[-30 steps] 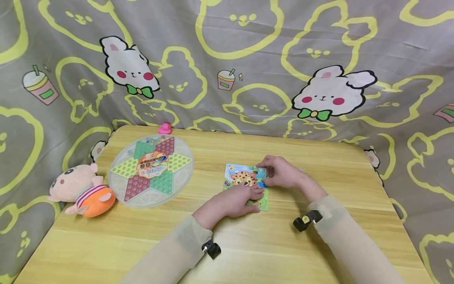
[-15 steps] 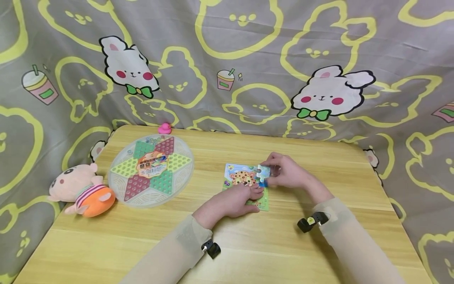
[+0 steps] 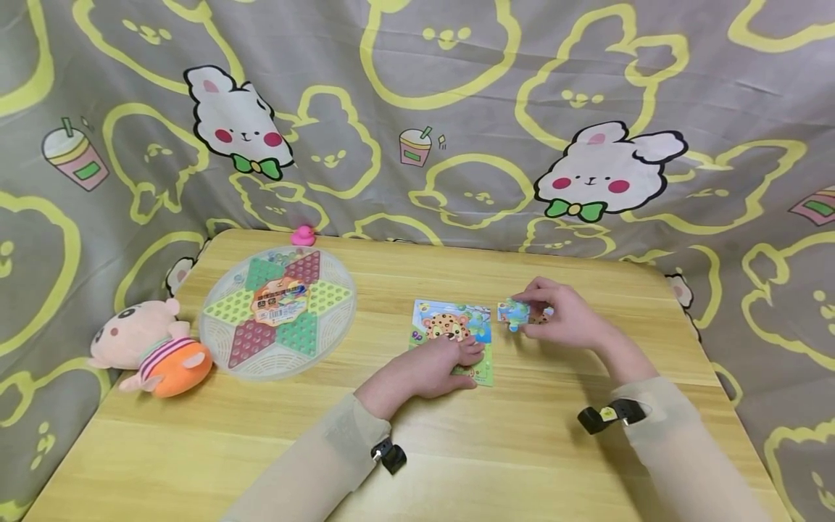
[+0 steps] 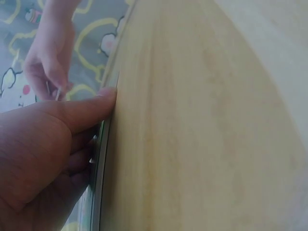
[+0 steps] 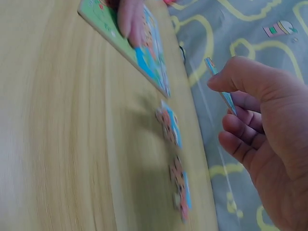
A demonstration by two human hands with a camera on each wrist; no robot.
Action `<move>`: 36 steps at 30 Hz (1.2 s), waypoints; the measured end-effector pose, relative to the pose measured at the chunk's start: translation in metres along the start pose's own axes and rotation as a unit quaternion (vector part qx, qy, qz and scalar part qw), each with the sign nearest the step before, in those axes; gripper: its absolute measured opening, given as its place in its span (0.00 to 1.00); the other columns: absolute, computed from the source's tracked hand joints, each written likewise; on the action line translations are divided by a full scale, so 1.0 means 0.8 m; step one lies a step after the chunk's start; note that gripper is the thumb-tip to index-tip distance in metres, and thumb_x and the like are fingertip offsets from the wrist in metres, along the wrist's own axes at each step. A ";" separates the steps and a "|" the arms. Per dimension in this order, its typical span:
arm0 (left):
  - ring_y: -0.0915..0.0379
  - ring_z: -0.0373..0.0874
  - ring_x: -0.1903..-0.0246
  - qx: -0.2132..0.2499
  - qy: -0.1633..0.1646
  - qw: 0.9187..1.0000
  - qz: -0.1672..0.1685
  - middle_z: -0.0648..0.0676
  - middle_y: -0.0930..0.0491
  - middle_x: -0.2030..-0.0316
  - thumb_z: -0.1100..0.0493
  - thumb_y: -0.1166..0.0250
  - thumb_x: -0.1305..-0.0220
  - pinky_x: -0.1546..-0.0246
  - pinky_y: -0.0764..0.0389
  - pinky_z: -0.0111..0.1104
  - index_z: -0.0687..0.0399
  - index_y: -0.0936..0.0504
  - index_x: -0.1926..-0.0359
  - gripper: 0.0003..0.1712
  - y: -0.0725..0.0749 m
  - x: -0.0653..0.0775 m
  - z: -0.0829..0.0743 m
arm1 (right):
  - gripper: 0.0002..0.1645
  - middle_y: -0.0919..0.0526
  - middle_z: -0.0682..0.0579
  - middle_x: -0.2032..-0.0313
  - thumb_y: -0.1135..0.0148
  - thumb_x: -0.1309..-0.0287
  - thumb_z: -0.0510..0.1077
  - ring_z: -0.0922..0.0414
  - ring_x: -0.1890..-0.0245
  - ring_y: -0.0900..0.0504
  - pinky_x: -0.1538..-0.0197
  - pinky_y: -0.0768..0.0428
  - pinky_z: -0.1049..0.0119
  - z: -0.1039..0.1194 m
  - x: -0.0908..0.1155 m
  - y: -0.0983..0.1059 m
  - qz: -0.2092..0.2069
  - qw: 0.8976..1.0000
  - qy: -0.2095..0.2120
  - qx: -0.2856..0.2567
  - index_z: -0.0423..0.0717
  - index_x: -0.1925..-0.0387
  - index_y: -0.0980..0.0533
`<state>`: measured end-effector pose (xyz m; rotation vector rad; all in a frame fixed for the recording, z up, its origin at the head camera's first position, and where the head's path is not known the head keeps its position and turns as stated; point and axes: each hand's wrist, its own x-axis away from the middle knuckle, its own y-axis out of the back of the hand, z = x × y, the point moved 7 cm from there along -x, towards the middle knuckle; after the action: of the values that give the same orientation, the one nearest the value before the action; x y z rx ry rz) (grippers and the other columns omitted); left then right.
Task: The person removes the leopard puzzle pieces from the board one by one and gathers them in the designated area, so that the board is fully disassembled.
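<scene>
A jigsaw puzzle board (image 3: 483, 371) with a leopard picture lies on the table. My left hand (image 3: 433, 368) rests across it, fingers stretched over the picture and thumb at the near edge. In the left wrist view the left thumb (image 4: 91, 108) lies along the board's edge (image 4: 100, 178). To the right of the board, my right hand (image 3: 566, 316) pinches a blue-green puzzle piece (image 5: 228, 98) between thumb and fingers, off the table. Two loose puzzle pieces, one nearer the board (image 5: 168, 125) and one farther (image 5: 180, 187), lie on the table below that hand.
Left of the puzzle lies a round Chinese checkers board (image 3: 326, 348) with marbles at its far side. Behind it sits a pink toy duck (image 3: 303, 235). A plush toy (image 3: 153, 351) lies at the table's left edge. A patterned curtain (image 3: 483, 87) hangs behind the table (image 3: 483, 464).
My right hand has taken the puzzle piece from over the board's upper right corner and moved it right, uncovering that corner. The left hand has stayed on the board.
</scene>
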<state>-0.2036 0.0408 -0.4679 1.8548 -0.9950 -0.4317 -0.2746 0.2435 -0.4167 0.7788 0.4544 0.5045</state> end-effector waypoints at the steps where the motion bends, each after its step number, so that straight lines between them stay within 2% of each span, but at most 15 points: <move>1: 0.45 0.44 0.22 0.001 0.001 1.000 0.000 0.48 0.36 0.23 0.47 0.35 0.23 0.22 0.44 0.40 0.53 0.27 0.25 0.32 0.000 0.000 0.000 | 0.27 0.21 0.53 0.63 0.21 0.51 0.33 0.49 0.67 0.21 0.67 0.20 0.61 -0.003 0.004 0.004 -0.004 1.000 -0.001 0.002 0.38 0.45 0.14; 4: 0.45 0.44 0.22 0.003 0.003 1.000 -0.001 0.48 0.36 0.23 0.47 0.35 0.23 0.22 0.45 0.41 0.53 0.28 0.25 0.33 0.000 0.001 0.000 | 0.26 0.21 0.52 0.63 0.21 0.51 0.31 0.49 0.68 0.20 0.68 0.19 0.61 -0.009 0.018 0.017 -0.011 1.000 -0.006 0.005 0.37 0.46 0.14; 10: 0.45 0.44 0.22 -0.004 -0.004 1.000 -0.004 0.49 0.36 0.23 0.47 0.35 0.22 0.22 0.44 0.41 0.53 0.28 0.24 0.33 -0.001 0.001 0.000 | 0.27 0.20 0.55 0.63 0.20 0.52 0.31 0.56 0.66 0.19 0.60 0.16 0.64 -0.023 0.043 0.038 -0.022 0.999 -0.021 0.029 0.37 0.46 0.14; 18: 0.46 0.45 0.22 -0.008 -0.010 1.000 -0.007 0.50 0.36 0.23 0.47 0.36 0.22 0.22 0.44 0.39 0.54 0.29 0.24 0.33 -0.001 0.001 -0.001 | 0.28 0.20 0.54 0.63 0.21 0.51 0.31 0.56 0.66 0.19 0.57 0.16 0.68 -0.048 0.064 0.058 -0.018 0.998 -0.049 0.047 0.35 0.45 0.15; 27: 0.47 0.44 0.21 0.001 0.003 1.000 0.001 0.49 0.37 0.22 0.47 0.37 0.21 0.21 0.45 0.42 0.53 0.29 0.23 0.33 -0.002 0.001 0.001 | 0.28 0.20 0.52 0.60 0.20 0.52 0.31 0.55 0.63 0.18 0.54 0.13 0.63 -0.077 0.081 0.065 0.004 0.995 -0.079 0.059 0.33 0.46 0.16; 36: 0.48 0.43 0.21 0.000 0.007 1.000 0.003 0.48 0.38 0.22 0.47 0.36 0.22 0.21 0.45 0.42 0.52 0.29 0.23 0.33 -0.002 0.002 0.001 | 0.29 0.19 0.50 0.58 0.20 0.51 0.33 0.55 0.59 0.17 0.53 0.14 0.66 -0.107 0.087 0.060 0.031 0.991 -0.119 0.057 0.32 0.44 0.16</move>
<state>-0.2027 0.0393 -0.4698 1.8517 -0.9905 -0.4158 -0.2794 0.3594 -0.4483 0.9531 0.2383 0.4398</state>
